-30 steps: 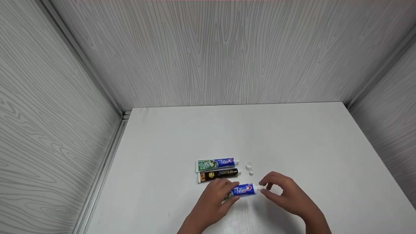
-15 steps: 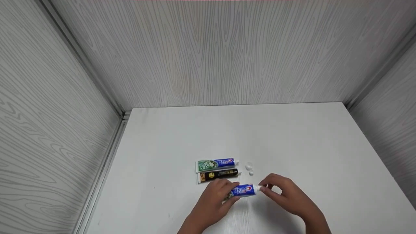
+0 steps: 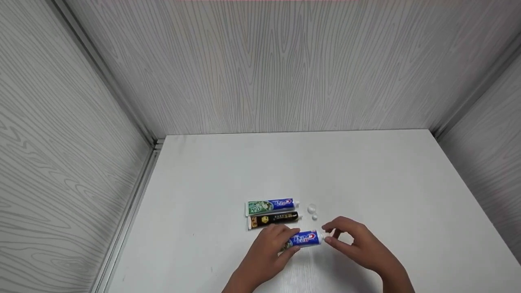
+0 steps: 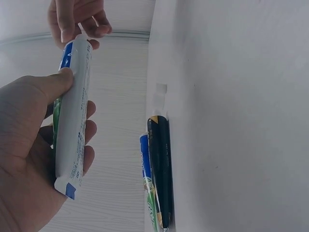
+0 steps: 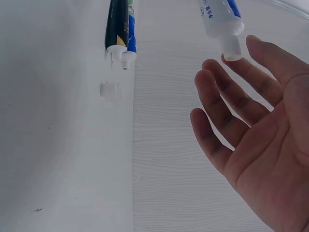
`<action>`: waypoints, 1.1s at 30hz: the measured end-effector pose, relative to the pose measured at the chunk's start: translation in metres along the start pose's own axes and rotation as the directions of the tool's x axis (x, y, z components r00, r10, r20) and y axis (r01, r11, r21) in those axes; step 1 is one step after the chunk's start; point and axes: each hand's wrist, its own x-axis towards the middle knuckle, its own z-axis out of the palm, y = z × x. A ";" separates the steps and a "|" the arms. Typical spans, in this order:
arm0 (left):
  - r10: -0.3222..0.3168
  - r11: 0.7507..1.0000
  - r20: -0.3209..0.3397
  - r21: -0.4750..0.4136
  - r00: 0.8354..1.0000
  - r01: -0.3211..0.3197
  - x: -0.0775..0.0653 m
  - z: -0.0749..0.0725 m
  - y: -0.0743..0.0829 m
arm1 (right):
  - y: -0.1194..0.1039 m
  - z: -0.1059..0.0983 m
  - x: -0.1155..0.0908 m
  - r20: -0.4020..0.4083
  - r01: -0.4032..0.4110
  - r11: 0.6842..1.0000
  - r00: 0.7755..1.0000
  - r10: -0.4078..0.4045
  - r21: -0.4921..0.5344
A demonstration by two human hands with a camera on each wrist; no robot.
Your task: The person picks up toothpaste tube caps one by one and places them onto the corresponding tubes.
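Note:
My left hand [image 3: 270,248] grips a blue, green and white toothpaste tube [image 3: 307,238] around its body, thumb on one side and fingers on the other. A white cap [image 5: 231,48] sits on the tube's end, which points toward my right hand [image 3: 356,242]. Thumb and index finger of that hand stand around the cap; the right wrist view shows the thumb a little away from it, with the index fingertip right at its edge. The other right fingers are spread loosely. Much of the tube's tail is hidden by my left hand in the head view.
A second blue-green toothpaste tube [image 3: 270,206] and a black tube [image 3: 273,219] lie side by side beyond my left hand, their bare nozzles to the right. Two loose white caps [image 3: 311,208] lie near those nozzles. Grey wood-grain panels [image 3: 260,69] wall the white table [image 3: 195,175].
Half a second ago my right thumb and index finger pinched the cap; now they have parted around it. My left hand and the tubes on the table have stayed put.

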 end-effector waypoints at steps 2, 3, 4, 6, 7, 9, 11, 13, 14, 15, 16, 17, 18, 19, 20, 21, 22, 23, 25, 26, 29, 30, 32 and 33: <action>-0.001 1.000 0.004 -0.001 1.000 0.001 0.000 0.000 0.000 | 0.001 0.000 0.000 -0.001 0.038 0.999 0.999 -0.038 0.013; -0.001 1.000 0.003 -0.002 1.000 0.001 0.000 0.000 0.000 | 0.002 0.000 -0.001 0.000 0.059 0.998 0.998 -0.059 0.021; 0.001 1.000 0.002 -0.002 1.000 -0.001 0.000 0.000 0.000 | 0.002 0.001 0.000 0.001 0.074 0.997 0.997 -0.075 0.027; 0.006 1.000 -0.001 0.000 1.000 -0.006 0.000 0.000 0.000 | 0.002 0.001 0.000 0.004 0.096 0.995 0.995 -0.097 0.035; 0.009 1.000 -0.003 0.003 1.000 -0.009 0.000 0.000 0.000 | 0.002 0.001 0.000 0.006 0.100 0.994 0.995 -0.100 0.038; 0.015 1.000 -0.006 0.008 1.000 -0.015 -0.001 -0.001 0.000 | 0.001 0.001 0.001 0.005 0.106 0.994 0.994 -0.106 0.042; 0.019 1.000 -0.005 0.014 1.000 -0.019 -0.001 -0.001 0.000 | 0.000 0.001 0.001 0.002 0.115 0.993 0.993 -0.115 0.040; 0.015 1.000 -0.003 0.016 1.000 -0.015 -0.002 -0.002 0.001 | -0.001 0.001 0.002 -0.004 0.128 0.991 0.992 -0.128 0.044; 0.012 1.000 -0.001 0.014 1.000 -0.012 -0.002 -0.002 0.001 | -0.001 0.001 0.002 -0.007 0.133 0.990 0.991 -0.133 0.043; 0.008 1.000 0.000 0.012 1.000 -0.008 -0.002 -0.002 0.001 | -0.001 0.001 0.002 -0.008 0.140 0.989 0.990 -0.140 0.040; 0.005 1.000 0.001 0.011 1.000 -0.005 -0.002 -0.003 0.002 | -0.001 0.001 0.002 -0.009 0.145 0.989 0.989 -0.145 0.038; 0.000 1.000 0.002 0.009 1.000 0.000 -0.002 -0.003 0.002 | 0.000 0.001 0.001 -0.008 0.146 0.989 0.989 -0.145 0.035; -0.002 1.000 0.003 0.009 1.000 0.002 -0.002 -0.003 0.002 | 0.000 0.001 0.001 -0.008 0.143 0.989 0.990 -0.143 0.036; -0.002 1.000 0.003 0.008 1.000 0.002 -0.002 -0.003 0.002 | 0.001 0.001 0.001 -0.008 0.140 0.990 0.990 -0.140 0.029; -0.002 1.000 0.004 0.009 1.000 0.002 -0.002 -0.002 0.002 | 0.002 0.000 0.000 -0.007 0.136 0.990 0.991 -0.136 0.024; -0.002 1.000 0.004 0.007 1.000 0.002 -0.002 -0.002 0.002 | 0.003 0.000 0.000 -0.006 0.132 0.991 0.991 -0.132 0.021; -0.005 1.000 0.006 0.006 1.000 0.005 -0.002 -0.002 0.002 | 0.003 -0.001 0.000 -0.004 0.125 0.992 0.992 -0.125 0.018; -0.009 1.000 0.010 0.004 1.000 0.009 -0.001 -0.002 0.003 | 0.004 -0.001 0.000 -0.003 0.120 0.993 0.993 -0.120 0.015; -0.020 1.000 0.021 -0.003 1.000 0.020 -0.001 -0.001 0.003 | 0.006 -0.002 -0.001 0.001 0.099 0.995 0.995 -0.099 0.010; -0.027 1.000 0.027 -0.009 0.999 0.027 -0.001 -0.001 0.003 | 0.006 -0.002 -0.001 0.004 0.085 0.996 0.996 -0.085 0.008; -0.041 0.999 0.040 -0.017 0.998 0.041 0.000 0.000 0.004 | 0.007 -0.002 -0.001 0.016 0.040 0.999 0.999 -0.040 0.006; -0.038 0.999 0.041 -0.017 0.998 0.039 0.000 0.000 0.004 | 0.007 -0.003 -0.001 0.020 0.021 1.000 1.000 -0.021 0.006; -0.029 0.999 0.035 -0.014 0.999 0.030 0.000 0.001 0.005 | 0.007 -0.003 -0.001 0.028 -0.005 1.000 1.000 0.005 0.004; -0.024 1.000 0.031 -0.008 0.999 0.024 0.000 0.002 0.005 | 0.007 -0.003 -0.001 0.031 -0.014 1.000 0.999 0.013 0.003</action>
